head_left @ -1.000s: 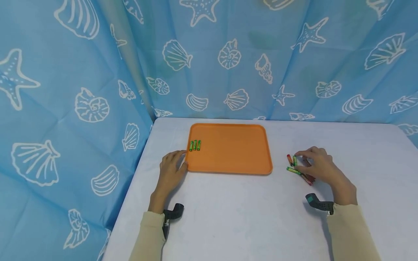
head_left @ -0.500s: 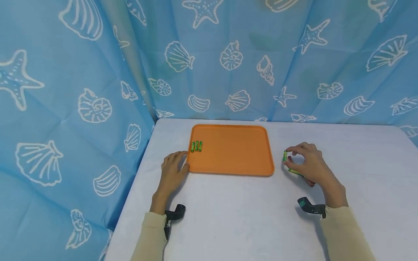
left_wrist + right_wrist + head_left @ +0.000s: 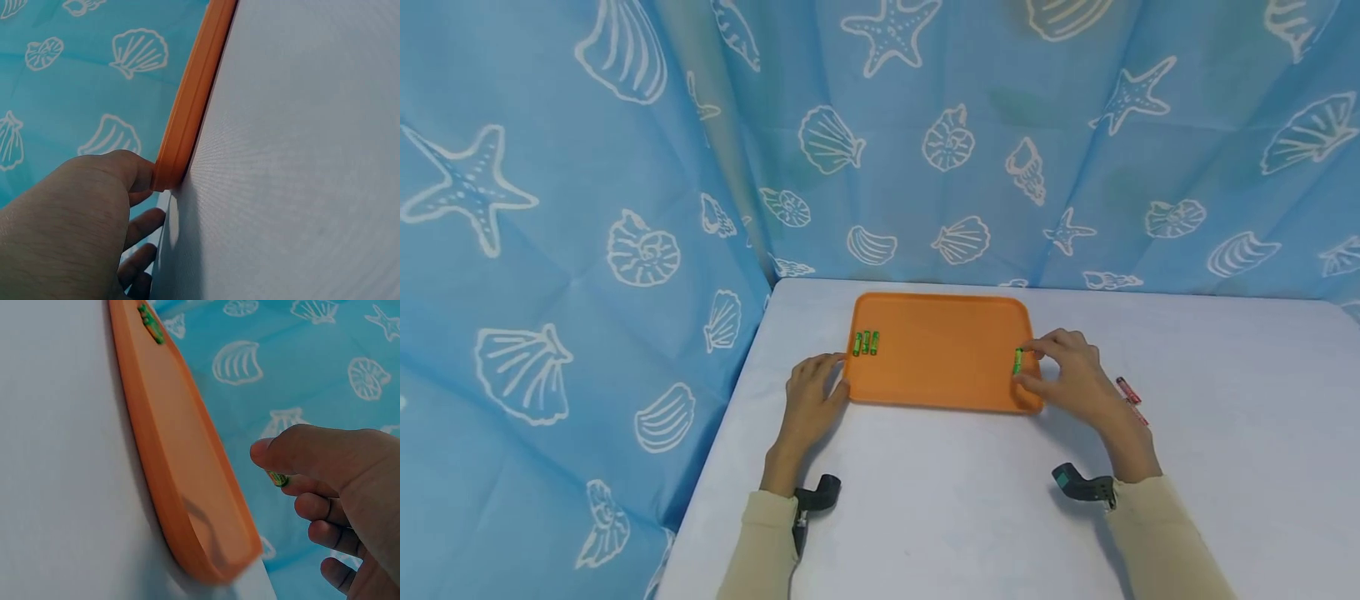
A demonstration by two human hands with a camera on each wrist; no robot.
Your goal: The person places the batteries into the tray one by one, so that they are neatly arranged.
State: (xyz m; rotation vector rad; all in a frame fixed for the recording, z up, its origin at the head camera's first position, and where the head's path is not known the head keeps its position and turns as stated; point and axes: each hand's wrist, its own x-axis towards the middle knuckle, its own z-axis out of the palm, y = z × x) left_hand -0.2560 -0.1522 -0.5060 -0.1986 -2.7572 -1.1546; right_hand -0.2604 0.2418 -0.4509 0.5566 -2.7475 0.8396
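Observation:
An orange tray point(image 3: 940, 350) lies on the white table, with three green batteries point(image 3: 866, 342) upright in a row near its left edge. My left hand point(image 3: 808, 404) touches the tray's left rim; in the left wrist view the thumb of the hand point(image 3: 81, 212) rests at the tray corner point(image 3: 181, 144). Over the tray's right end, my right hand point(image 3: 1075, 383) pinches a green battery point(image 3: 1018, 361) between thumb and finger. The right wrist view shows that battery point(image 3: 277, 479) mostly hidden by the thumb, above the tray point(image 3: 181, 444).
Red batteries point(image 3: 1128, 391) lie on the white table point(image 3: 955, 500) to the right of my right hand, partly hidden by the wrist. A blue curtain point(image 3: 925, 200) with white shell prints hangs behind the table and along its left side.
My right hand has picked up a green battery from the pile and carried it left, over the tray's right end. My left hand keeps its place at the rim. The head view has shifted slightly.

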